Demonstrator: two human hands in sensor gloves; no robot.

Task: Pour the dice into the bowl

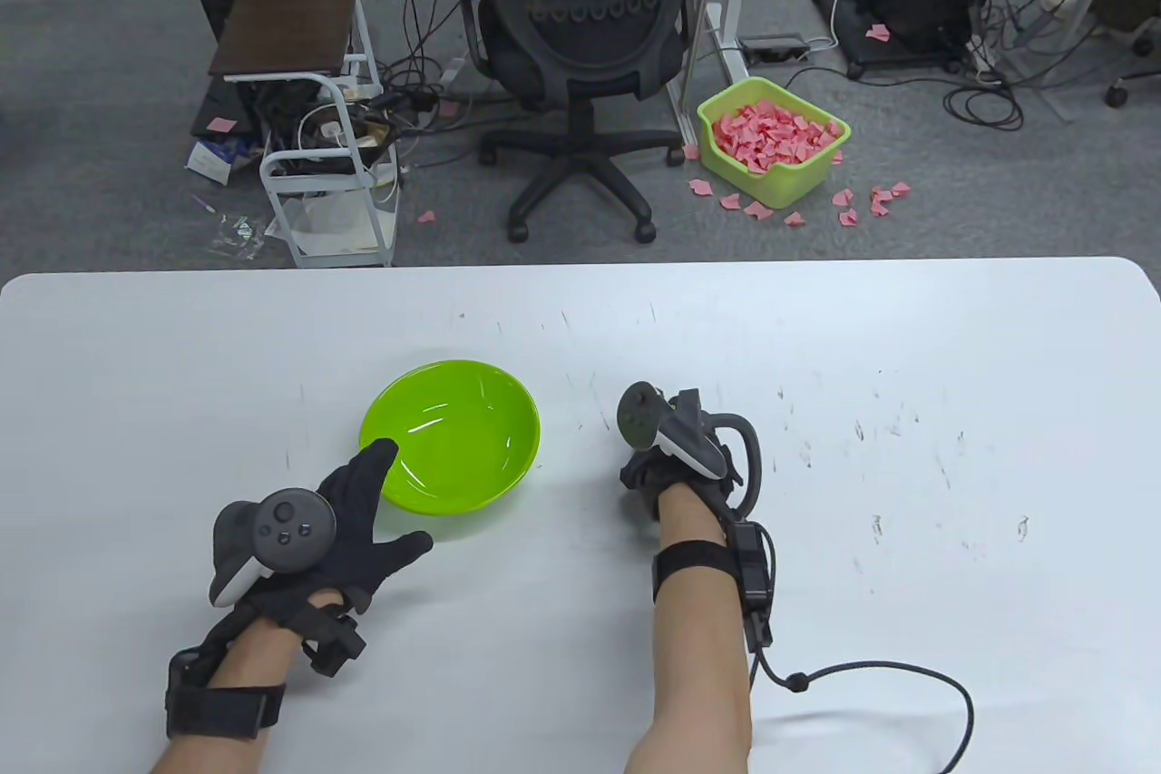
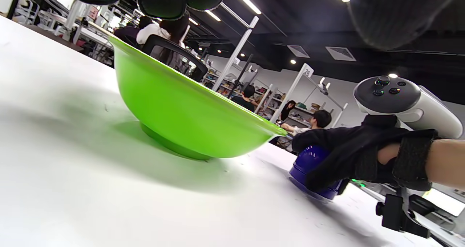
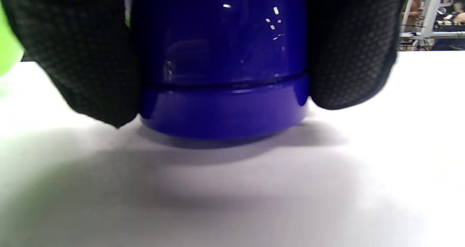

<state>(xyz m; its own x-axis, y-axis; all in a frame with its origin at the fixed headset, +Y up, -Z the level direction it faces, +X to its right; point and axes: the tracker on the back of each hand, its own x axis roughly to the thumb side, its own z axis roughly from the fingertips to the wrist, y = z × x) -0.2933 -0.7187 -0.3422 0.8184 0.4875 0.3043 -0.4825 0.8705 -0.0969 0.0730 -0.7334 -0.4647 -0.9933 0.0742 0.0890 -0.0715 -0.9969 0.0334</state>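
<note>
Dice are not showing; presumably they are sitting inside the blue cup [image 3: 221,69] that the right hand [image 1: 676,456] is clamping at centre frame. Left hand [image 1: 349,511] is resting spread against the bowl [image 1: 451,436], gripping nothing. Tipping too fast risks scattering dice past the rim.

The left hand [image 1: 349,520] is held open, fingers spread. The right hand [image 1: 667,465] is curled, a blue cup [image 3: 221,69] gripped between its fingers [image 3: 348,47].

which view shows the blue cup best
The right wrist view: the blue cup fills the frame, standing on the table, gripped by the right hand. The left wrist view shows only its lower part behind that hand. In the table view the hand hides it.
</note>
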